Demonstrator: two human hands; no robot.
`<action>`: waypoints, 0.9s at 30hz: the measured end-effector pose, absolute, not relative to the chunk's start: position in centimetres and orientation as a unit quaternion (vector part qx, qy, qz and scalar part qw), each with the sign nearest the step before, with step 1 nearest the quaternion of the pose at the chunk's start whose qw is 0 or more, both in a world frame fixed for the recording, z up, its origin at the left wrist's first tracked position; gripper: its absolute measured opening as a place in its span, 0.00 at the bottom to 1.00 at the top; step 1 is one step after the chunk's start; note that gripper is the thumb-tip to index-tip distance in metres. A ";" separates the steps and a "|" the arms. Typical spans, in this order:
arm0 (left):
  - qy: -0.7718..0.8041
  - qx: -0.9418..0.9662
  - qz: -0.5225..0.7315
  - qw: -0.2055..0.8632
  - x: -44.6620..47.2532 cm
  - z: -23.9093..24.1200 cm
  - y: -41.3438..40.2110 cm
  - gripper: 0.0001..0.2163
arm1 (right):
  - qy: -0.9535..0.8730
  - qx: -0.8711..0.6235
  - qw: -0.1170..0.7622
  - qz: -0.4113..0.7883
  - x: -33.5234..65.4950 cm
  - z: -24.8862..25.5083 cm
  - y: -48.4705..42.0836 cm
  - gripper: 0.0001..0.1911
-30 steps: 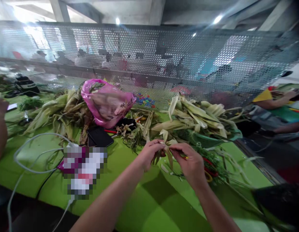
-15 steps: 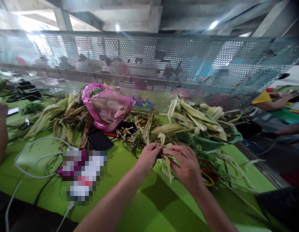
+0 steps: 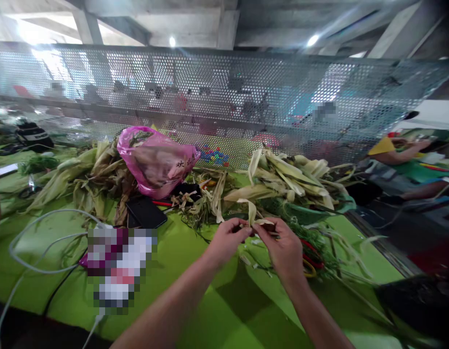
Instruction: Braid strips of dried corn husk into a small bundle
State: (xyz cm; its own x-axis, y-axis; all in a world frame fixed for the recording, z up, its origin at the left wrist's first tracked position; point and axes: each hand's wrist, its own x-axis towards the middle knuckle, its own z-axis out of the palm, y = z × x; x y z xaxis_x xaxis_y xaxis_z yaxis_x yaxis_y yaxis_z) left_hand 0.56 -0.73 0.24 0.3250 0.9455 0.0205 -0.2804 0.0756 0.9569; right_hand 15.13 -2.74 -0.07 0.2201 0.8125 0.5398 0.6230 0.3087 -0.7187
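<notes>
Between my two hands is a small piece of pale corn husk (image 3: 252, 212), one strip of it standing up and another lying across toward the right. My left hand (image 3: 229, 238) pinches it from the left with thumb and forefinger. From the other side my right hand (image 3: 282, 245) grips it, fingers closed. Just beyond them, a heap of dry corn husks (image 3: 293, 177) fills a green basket (image 3: 311, 213). Beside my right wrist lie scissors with red and yellow handles (image 3: 311, 259), partly covered by green strands (image 3: 329, 257).
A pink plastic bag (image 3: 161, 162) rests against more husks (image 3: 97, 169) at the back left. Near it are a black phone (image 3: 146, 213) and a blurred-out white item (image 3: 126, 271) with cables (image 3: 13, 261). A perforated metal screen (image 3: 209, 97) stands behind. Another person's arm (image 3: 394, 155) shows at right.
The husk strip that hung down between my hands no longer hangs there; a strip now stands upright. My right hand's fingers have curled in closer. The view has shifted slightly.
</notes>
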 end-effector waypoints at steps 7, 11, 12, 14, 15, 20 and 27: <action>0.334 0.447 0.500 0.663 0.7 0.0 -0.5 0.11 | -0.592 -0.568 0.556 0.131 14.4 0.3 -3.2 0.14; 0.359 0.381 0.532 0.665 0.4 0.3 -0.5 0.10 | -0.570 -0.563 0.568 0.188 14.0 -0.2 -3.0 0.14; 0.365 0.369 0.536 0.666 0.4 0.5 -0.6 0.10 | -0.562 -0.555 0.568 0.234 13.9 -0.3 -2.9 0.14; 0.369 0.357 0.537 0.670 0.2 0.7 -0.7 0.09 | -0.528 -0.530 0.564 0.349 13.7 -0.7 -2.8 0.13; 0.369 0.354 0.536 0.672 0.2 0.8 -0.7 0.09 | -0.503 -0.516 0.566 0.401 13.6 -0.9 -2.7 0.13; 0.373 0.377 0.508 0.678 0.3 0.3 -0.5 0.08 | -0.418 -0.487 0.619 0.454 13.9 -1.3 -2.1 0.14; 0.404 0.385 0.490 0.669 0.3 0.3 -0.5 0.05 | -0.493 -0.488 0.625 0.360 14.3 -0.7 -2.8 0.10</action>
